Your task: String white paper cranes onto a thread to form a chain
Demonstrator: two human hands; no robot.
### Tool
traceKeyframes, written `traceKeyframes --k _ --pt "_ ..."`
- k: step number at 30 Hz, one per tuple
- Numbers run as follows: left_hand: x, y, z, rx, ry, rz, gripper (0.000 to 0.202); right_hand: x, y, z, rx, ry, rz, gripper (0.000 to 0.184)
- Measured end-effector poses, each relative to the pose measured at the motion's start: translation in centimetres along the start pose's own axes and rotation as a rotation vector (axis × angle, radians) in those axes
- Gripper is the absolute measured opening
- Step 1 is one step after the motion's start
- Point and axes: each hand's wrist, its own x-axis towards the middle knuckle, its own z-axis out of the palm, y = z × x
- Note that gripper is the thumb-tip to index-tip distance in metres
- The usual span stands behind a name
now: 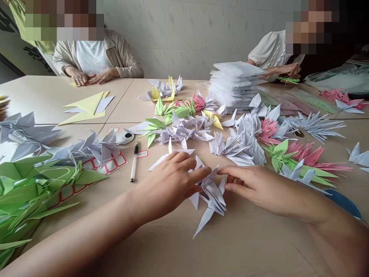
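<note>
White folded paper cranes [213,194] lie bunched on the table in front of me, wings and pointed tails sticking out. My left hand [175,175] reaches over them from the left, its index finger and thumb closed about their folded paper and the other fingers bent. Part of the bunch is hidden beneath this hand. From the right comes my right hand [240,182], thumb and index finger apart, their tips at the cranes' wing tips. Beyond my hands lie more white cranes [184,129] in a loose row.
Green cranes [25,184] heap at the left, near a black pen [134,161]. Pink cranes [307,154] lie right, above a blue round object [344,204]. A stack of clear plastic bags [235,86] stands at the back. Two people sit across the table [201,246].
</note>
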Motion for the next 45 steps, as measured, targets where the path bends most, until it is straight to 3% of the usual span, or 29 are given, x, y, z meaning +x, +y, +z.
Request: traceKeyframes --k 4,11,20,26,33,40,45 --pt "0.1 -0.3 0.9 0.014 -0.032 0.025 0.024 0.8 0.0 0.5 0.031 -0.078 -0.029 0.025" --pt "0.3 -0.8 1.4 0.071 0.028 0.002 0.016 0.8 0.3 -0.2 0.067 -0.185 0.031 0.022" --pt "0.2 -0.7 1.4 0.082 0.056 -0.042 0.012 0.2 -1.9 1.0 -0.135 -0.085 -0.129 0.016" --pt "0.4 -1.1 1.4 0.046 0.071 -0.044 0.014 0.9 -0.9 2.3 -0.174 0.010 -0.280 0.027" --pt "0.1 -1.2 1.6 0.075 0.091 -0.054 0.015 -0.1 -1.3 1.6 -0.196 0.064 -0.422 0.030" --pt "0.3 -1.0 1.3 0.084 0.115 -0.110 0.014 -0.6 -1.6 1.1 -0.234 0.049 -0.332 0.022" --pt "0.3 -0.7 1.3 0.099 0.085 -0.142 0.010 0.0 -1.5 1.7 -0.195 0.088 -0.384 0.012"
